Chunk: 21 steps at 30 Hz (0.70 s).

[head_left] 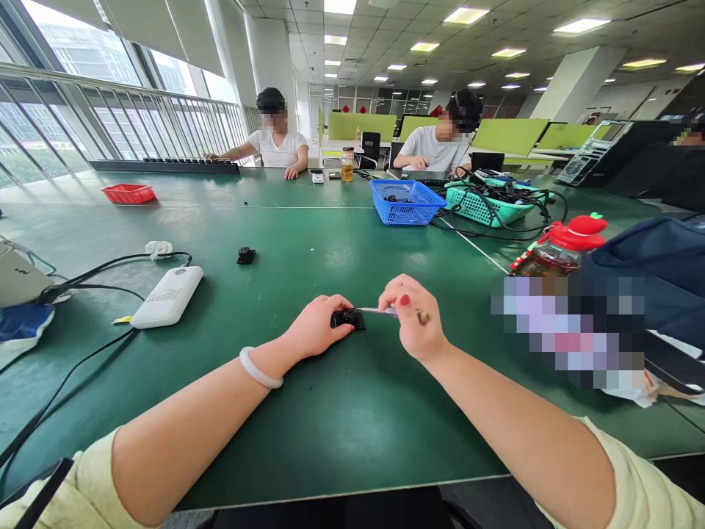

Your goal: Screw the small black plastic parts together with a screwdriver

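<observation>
Holding partly-hidden black part (349, 317), indistinct tool (379, 311)

"What sort of room is this?"

"An open-plan office: lime-green partitions (360, 126), white desks (337, 145) and black chairs (371, 145) fill the background beneath a tiled ceiling (402, 26) set with light panels (466, 15)."

"It has a workshop air up front, though."

"It does: two people (278, 150) in white tops sit across a broad green table (341, 426), where a teal basket (468, 208) overflows with black cables (510, 191) and a computer tower (592, 156) sits at right."

"And the daylight?"

"Windows (88, 48) run along the left, behind a metal railing (110, 82)."
</observation>
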Available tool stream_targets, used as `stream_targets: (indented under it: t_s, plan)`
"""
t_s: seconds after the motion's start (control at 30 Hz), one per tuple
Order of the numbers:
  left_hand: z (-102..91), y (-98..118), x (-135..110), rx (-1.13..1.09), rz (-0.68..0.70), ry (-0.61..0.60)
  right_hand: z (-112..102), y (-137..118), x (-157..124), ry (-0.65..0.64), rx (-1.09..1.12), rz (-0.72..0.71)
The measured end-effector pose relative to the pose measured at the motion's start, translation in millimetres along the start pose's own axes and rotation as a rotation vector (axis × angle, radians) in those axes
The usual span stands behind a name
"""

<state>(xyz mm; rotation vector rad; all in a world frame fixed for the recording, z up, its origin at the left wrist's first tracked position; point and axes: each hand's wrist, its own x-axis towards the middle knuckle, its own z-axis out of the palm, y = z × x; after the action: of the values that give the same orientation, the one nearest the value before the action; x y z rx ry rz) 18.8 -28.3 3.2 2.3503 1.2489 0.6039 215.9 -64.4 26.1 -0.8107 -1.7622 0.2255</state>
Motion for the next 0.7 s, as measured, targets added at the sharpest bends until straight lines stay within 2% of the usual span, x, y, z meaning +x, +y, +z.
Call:
stream_targets:
  t_s: [0.07,0.13,0.33,0.7]
  plan:
    - [-0.5,0.9,-0.2,0.009,-0.011,-0.008,-4.2,1.0,0.9,0.023,0.031,0.07]
    - [-0.7,1.1,-0.5,0.011,-0.011,-0.012,-3.8,-1.1,-0.4,0.0,0.035,0.068]
    - [0.6,-1.7,-0.7,0.019,0.021,-0.001,5.2,-9.8,-5.2,-0.063,0.01,-0.12]
    - [-0.6,-0.7,-1.7,0.008,-0.011,-0.009,10.6,-6.3,-7.9,-0.066,-0.041,-0.206]
